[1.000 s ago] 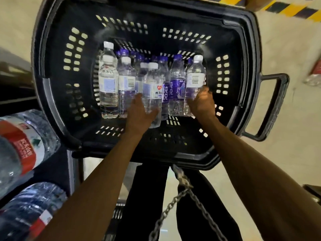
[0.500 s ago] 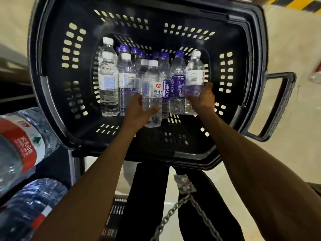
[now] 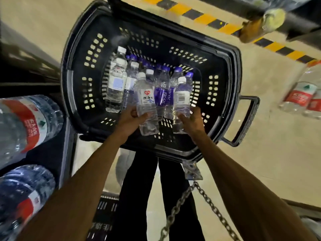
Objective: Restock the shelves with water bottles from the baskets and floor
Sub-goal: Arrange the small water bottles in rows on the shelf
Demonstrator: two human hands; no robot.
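In the slotted black basket (image 3: 225,70), left hand (image 3: 127,120) grips heart-label bottle (image 3: 145,101), right hand (image 3: 193,121) barcode-label bottle (image 3: 181,98).

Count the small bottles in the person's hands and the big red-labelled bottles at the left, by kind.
Small white-capped bottles in hand: 2, one in the left hand, one in the right hand
Large red-labelled bottles at the left: 2
Total: 4

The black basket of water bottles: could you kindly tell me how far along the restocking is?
Large bottles already lie on the shelf at left. In hand: the left hand grips the heart-label bottle, the right hand the barcode-label bottle. Left: several other bottles in the basket, plus red-labelled bottles on the floor.
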